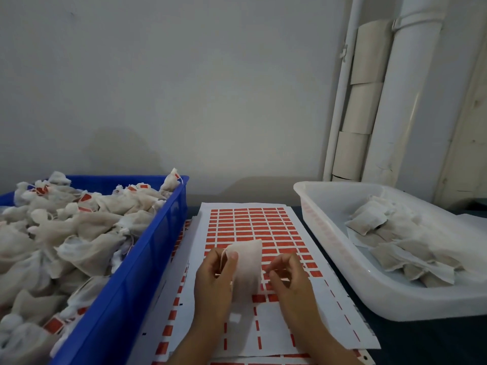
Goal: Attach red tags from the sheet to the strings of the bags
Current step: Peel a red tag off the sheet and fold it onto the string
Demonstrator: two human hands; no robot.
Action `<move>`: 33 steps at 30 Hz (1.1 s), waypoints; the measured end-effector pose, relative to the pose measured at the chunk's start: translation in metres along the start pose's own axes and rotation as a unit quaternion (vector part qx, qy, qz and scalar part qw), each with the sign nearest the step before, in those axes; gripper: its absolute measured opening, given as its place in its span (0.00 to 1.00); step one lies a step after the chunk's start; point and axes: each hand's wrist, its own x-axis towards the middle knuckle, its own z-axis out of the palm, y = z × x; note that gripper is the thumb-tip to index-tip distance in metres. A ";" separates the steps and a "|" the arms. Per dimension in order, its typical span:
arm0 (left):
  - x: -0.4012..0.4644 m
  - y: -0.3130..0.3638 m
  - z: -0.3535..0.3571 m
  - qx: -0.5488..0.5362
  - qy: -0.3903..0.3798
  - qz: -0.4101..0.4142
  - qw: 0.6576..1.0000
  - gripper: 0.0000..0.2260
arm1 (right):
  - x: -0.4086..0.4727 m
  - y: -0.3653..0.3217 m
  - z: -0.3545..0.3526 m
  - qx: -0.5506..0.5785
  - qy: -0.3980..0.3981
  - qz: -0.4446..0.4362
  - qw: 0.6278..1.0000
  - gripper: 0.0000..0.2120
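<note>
Bag point(246, 264) over tag sheet point(263, 225), frame center, pinched with its string point(223, 256) by left hand point(214, 280). Right hand point(286, 275) at 3 o'clock, fingertips pinched; contents unclear. Bag looks light, limp; best held near its string end.

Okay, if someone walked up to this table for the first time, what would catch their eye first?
Probably the white sheet of red rectangular tags at the centre, where the left hand holds a small white mesh bag and the right hand pinches near its edge. Next, the blue plastic crate on the left, heaped with tagged bags, and the translucent white tub on the right holding flat bags.
</note>
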 end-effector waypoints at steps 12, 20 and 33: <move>-0.006 -0.005 0.004 0.052 -0.026 0.067 0.996 0.04 | 0.006 0.009 -0.013 0.065 0.069 0.067 0.993 0.03; -0.004 -0.010 0.007 0.093 -0.016 0.068 0.993 0.05 | 0.004 0.008 -0.007 0.024 -0.040 0.039 0.998 0.06; -0.005 -0.011 0.007 0.068 -0.057 0.053 0.995 0.05 | 0.000 -0.001 -0.012 -0.014 0.028 -0.026 0.999 0.05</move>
